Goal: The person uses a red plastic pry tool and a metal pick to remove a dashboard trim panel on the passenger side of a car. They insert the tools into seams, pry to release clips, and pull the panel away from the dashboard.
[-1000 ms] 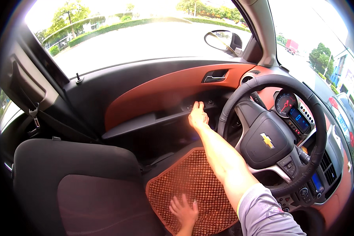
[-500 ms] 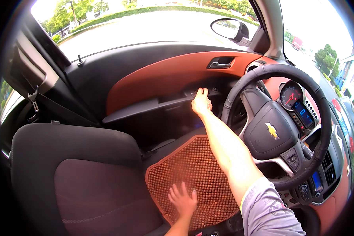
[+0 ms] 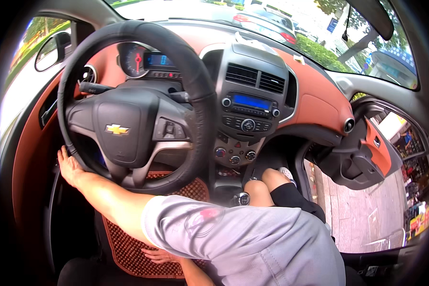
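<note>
Bright daylight pours through the window above and left of the right hand, washing the road beyond nearly white, and through the doorway far to the hand's right. The forearm behind the hand glows pale, while deep shadow lies below. Fisheye distortion bends the door left of the hand, and blackness swallows the corners.

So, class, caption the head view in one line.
Right hand at the car door beside the steering wheel, left hand on the beaded seat cover.
</note>
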{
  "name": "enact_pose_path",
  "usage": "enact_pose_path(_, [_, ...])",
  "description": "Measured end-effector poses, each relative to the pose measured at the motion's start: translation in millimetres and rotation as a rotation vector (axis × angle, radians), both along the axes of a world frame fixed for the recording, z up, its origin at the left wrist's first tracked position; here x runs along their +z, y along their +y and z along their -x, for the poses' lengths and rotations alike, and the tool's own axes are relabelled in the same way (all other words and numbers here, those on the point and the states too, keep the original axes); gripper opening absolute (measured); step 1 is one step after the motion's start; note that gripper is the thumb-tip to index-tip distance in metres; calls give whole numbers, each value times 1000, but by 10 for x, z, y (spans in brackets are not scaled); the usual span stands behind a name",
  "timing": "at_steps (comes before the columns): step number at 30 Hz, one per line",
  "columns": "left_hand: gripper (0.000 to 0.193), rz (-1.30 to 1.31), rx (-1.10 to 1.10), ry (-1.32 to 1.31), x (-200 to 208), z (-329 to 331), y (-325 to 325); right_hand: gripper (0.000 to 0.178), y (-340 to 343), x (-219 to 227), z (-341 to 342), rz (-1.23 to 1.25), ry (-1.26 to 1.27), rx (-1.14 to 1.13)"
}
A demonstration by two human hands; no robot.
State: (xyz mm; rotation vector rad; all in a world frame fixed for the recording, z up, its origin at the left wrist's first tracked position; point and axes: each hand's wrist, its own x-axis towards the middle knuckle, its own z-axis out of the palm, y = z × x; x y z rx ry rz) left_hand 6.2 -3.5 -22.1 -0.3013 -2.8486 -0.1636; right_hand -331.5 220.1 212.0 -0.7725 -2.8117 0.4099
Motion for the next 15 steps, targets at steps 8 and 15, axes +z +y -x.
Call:
enact_pose_path(8, [73,146,52,140,-53,9,-60,69,240,69,-179,78,87,-35])
enact_pose_path(15, [72,188,44,150,-160,76,-68,71,239,3,-92,134,118,-42])
